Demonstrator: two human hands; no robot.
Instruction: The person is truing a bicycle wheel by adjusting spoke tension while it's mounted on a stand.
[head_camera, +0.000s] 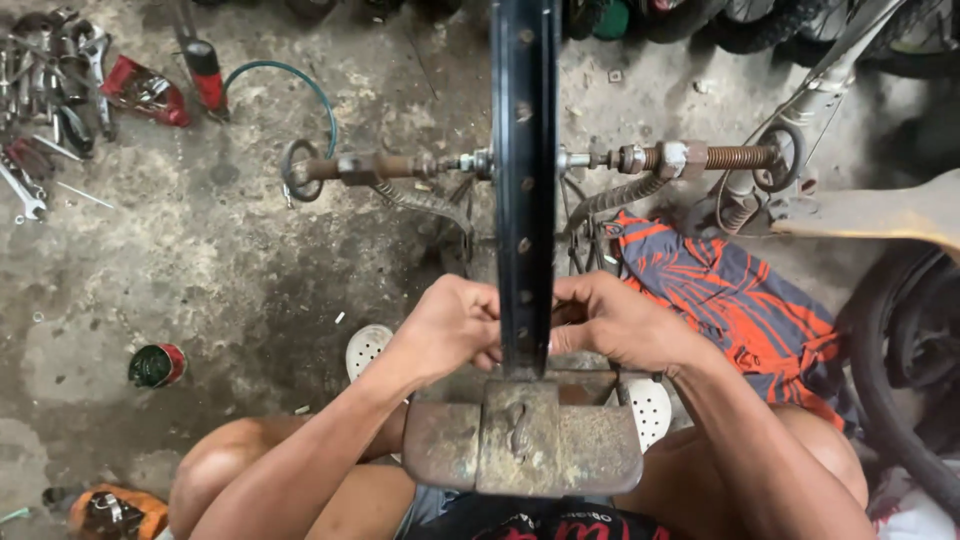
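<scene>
Rusty stand (522, 445) sits nearest, between the person's bare knees, with a black rim (524, 190) rising edge-on from its middle. Both hands meet at the rim just above the stand — the left hand (447, 328) curled against its left face, the right hand (612, 320) curled against its right, fingers bent in toward the metal; what the fingertips pinch is hidden behind the rim, possibly a spoke. Higher up, a rusty axle (530, 160) crosses the rim, with a threaded rod on the right side.

On the concrete floor (220, 260), a small can (157, 365) lies on its side to the left — green interior, contents unclear. An orange pouch (112, 512) at the lower left seems to hold metal parts. Wrenches (50, 90) lie scattered at the upper left, and a patterned cloth (730, 300) lies right of the rim.
</scene>
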